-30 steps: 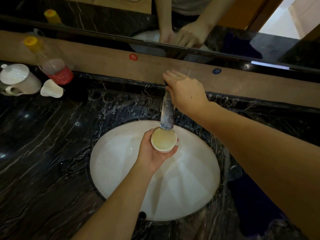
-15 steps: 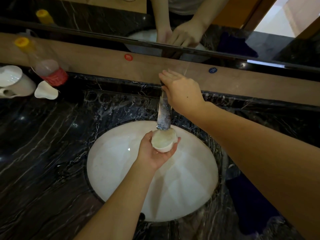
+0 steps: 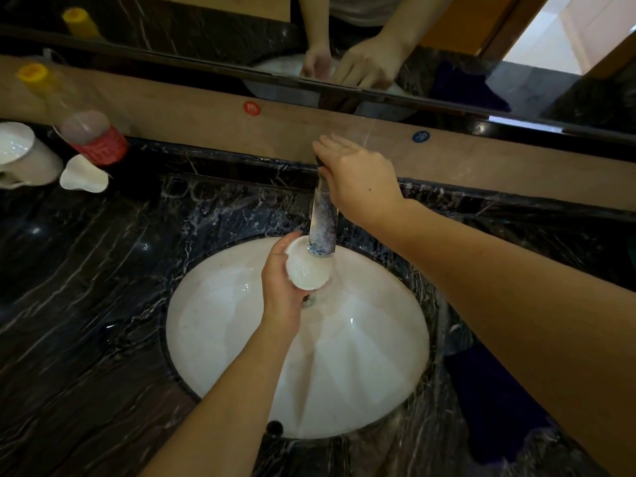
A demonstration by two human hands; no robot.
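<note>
My left hand point(image 3: 280, 287) grips a small white cup point(image 3: 306, 268) and holds it tilted to the right under the chrome faucet spout point(image 3: 322, 222), over the white sink basin point(image 3: 361, 366). Water spills from the cup's lower rim toward the drain. My right hand point(image 3: 358, 177) rests on top of the faucet, at its handle, with fingers stretched forward over it. The handle itself is hidden under the hand.
On the black marble counter point(image 3: 86, 304) at the far left stand a white mug point(image 3: 20, 156), a small white lid-like piece point(image 3: 84, 175) and a clear bottle point(image 3: 79, 122) with a yellow cap and red label. A mirror point(image 3: 344, 46) runs along the back.
The cup held yellowish liquid and stood upright; now it is tipped to the right and looks white inside. My left hand rolled with it. The right hand stayed on the faucet.
</note>
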